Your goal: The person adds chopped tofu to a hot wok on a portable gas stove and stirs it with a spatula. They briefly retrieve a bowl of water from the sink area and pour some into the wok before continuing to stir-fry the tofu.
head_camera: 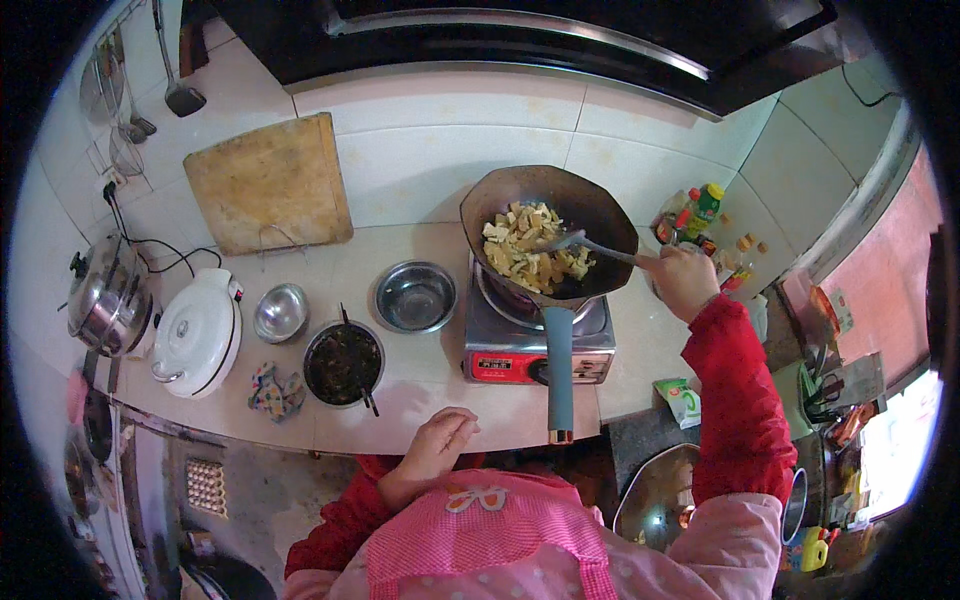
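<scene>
My right hand [681, 281] grips the grey handle of a cooking spatula [611, 253]. The spatula's head rests among pale cubed and sliced food [529, 229], perhaps tofu, inside a dark faceted wok [607, 202]. This wok sits on a portable stove [480, 341] with a red front panel, and its blue-grey handle [559, 367] points towards me. My left hand [442, 444] holds nothing visible and hovers by the counter's front edge, fingers together and loosely curled. Left of the stove stands an empty-looking steel bowl [415, 296].
A steel bowl of dark food [343, 364] has chopsticks [367, 401] across it. Further left are a small metal bowl [281, 312], a cloth [276, 391], a white electric griddle [199, 334] and a steel pot [112, 300]. Bottles [705, 210] stand behind my right hand. A range hood [525, 45] overhangs.
</scene>
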The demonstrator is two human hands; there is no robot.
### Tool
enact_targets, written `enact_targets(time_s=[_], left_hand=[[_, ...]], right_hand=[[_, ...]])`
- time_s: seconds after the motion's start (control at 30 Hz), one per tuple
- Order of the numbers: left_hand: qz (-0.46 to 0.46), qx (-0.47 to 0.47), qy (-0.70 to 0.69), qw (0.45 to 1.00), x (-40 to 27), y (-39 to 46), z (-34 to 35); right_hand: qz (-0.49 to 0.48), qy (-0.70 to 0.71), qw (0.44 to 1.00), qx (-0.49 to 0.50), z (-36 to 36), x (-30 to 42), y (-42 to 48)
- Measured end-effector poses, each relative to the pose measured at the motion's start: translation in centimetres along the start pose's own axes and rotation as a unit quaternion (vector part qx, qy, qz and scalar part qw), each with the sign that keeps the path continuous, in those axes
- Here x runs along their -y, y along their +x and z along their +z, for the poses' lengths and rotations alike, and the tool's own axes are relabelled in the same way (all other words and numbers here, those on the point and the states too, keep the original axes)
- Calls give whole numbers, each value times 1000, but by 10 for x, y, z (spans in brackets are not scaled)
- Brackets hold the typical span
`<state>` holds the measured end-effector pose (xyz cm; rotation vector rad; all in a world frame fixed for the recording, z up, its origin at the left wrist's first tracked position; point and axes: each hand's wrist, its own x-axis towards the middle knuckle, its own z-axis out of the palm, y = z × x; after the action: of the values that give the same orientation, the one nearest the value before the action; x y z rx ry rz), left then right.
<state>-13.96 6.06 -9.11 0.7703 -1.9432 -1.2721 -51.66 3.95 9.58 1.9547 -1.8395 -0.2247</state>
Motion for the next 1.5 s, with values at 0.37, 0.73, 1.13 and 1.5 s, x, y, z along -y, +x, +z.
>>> enact_targets(time_s=[0.37,0.73,1.13,1.5], left_hand=[[-7,24,8,1000,1,-4,1],[-34,29,0,999,-3,-5,-2],[-24,29,11,999,4,-6,-8],[-5,66,13,998,6,4,1]], right_hand=[[55,-1,998,6,-33,-3,-9],[92,107,990,-22,34,35,74],[31,125,992,-12,35,12,52],[3,67,998,-1,-4,27,0]])
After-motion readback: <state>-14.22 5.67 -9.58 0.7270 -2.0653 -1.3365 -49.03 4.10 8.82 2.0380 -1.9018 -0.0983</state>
